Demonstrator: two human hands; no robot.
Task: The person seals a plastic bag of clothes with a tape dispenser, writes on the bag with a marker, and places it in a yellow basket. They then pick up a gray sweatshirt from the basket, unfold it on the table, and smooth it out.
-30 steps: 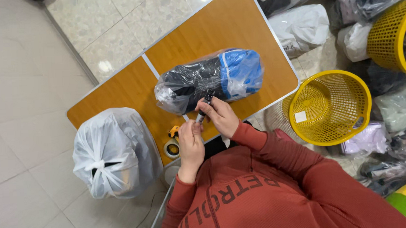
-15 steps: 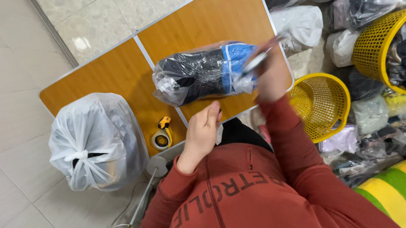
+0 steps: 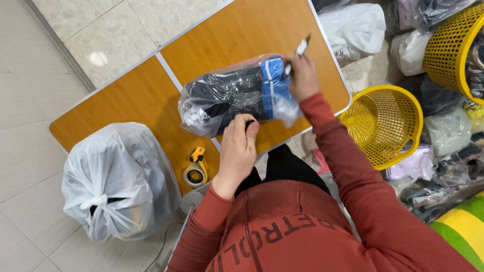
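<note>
A clear plastic bag of dark and blue clothing [image 3: 235, 95] lies on the orange folding table [image 3: 137, 97]. My right hand [image 3: 303, 76] holds a marker pen [image 3: 299, 51] with its tip on the blue end of the bag. At the bag's near edge my left hand [image 3: 237, 147] rests with fingers curled, apparently pinching a small dark piece that I cannot make out.
A tied white plastic sack [image 3: 116, 182] sits at the table's left corner. A roll of tape with a yellow dispenser [image 3: 195, 169] lies near the front edge. Two yellow mesh baskets [image 3: 385, 124] [image 3: 455, 45] and several bagged garments [image 3: 357, 27] crowd the floor at right.
My right hand has come down from above the bag, bringing the pen tip onto its blue end. My left hand moved up to the bag's near edge.
</note>
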